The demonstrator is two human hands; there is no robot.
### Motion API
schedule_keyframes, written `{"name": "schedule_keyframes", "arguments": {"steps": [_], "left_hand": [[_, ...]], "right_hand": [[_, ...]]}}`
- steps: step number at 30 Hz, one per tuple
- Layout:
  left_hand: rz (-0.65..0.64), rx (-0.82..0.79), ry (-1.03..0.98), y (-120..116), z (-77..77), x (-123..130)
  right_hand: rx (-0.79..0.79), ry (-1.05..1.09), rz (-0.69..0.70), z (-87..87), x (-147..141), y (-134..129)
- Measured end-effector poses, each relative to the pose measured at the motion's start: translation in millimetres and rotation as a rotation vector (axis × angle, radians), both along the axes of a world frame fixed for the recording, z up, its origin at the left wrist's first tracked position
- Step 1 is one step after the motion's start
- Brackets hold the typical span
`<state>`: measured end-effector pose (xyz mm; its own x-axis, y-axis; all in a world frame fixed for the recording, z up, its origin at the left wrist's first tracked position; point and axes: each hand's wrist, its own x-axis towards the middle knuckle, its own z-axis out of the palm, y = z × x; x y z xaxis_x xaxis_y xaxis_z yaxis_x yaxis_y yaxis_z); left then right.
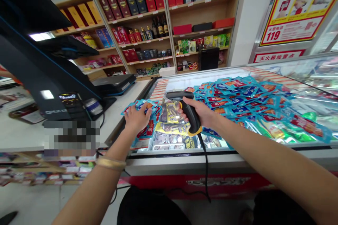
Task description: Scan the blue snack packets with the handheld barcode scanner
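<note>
My left hand (137, 116) is on a small pile of blue snack packets (150, 129) at the left end of the glass-topped case (171, 153). Its fingers are bent, with thumb and forefinger closed on the edge of a blue packet (145, 105); the palm hides part of it. My right hand (199, 110) is wrapped round the grip of a black and yellow barcode scanner (192, 114), its head pointing left above the glass. To the right of the scanner lies a large heap of blue snack packets (232, 95), some with red or dark blue middles.
A black checkout terminal (52, 66) stands on the white counter (116, 123) at left, with a dark flat device (114, 82) behind it. The scanner's cable (206, 168) hangs over the case's front edge. Shelves (148, 15) of boxes and bottles line the back wall.
</note>
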<state>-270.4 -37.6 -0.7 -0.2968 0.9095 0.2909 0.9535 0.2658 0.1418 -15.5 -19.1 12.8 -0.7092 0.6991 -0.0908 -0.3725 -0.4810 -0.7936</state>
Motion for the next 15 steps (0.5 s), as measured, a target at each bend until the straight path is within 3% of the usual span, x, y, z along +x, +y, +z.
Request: {"name": "schedule_keyframes", "arguments": {"steps": [3,8,12,15], "left_hand": [[-0.007,-0.103,0.001,-1.2,-12.2,-8.2],[-0.014,-0.02,0.023,1.3,-12.5,-5.1],[-0.073,0.108,0.013,4.4,-4.5,17.3],[-0.202,0.172,-0.068,13.1,1.8,47.5]], "right_hand": [[-0.019,-0.017,-0.005,-7.6,-13.1,1.9],[-0.039,-0.008,-0.032,-8.1,-6.8,2.8],[-0.01,0.03,-0.063,1.1,19.8,4.5],[0.036,0.025,-0.143,7.7,50.1,7.5]]}}
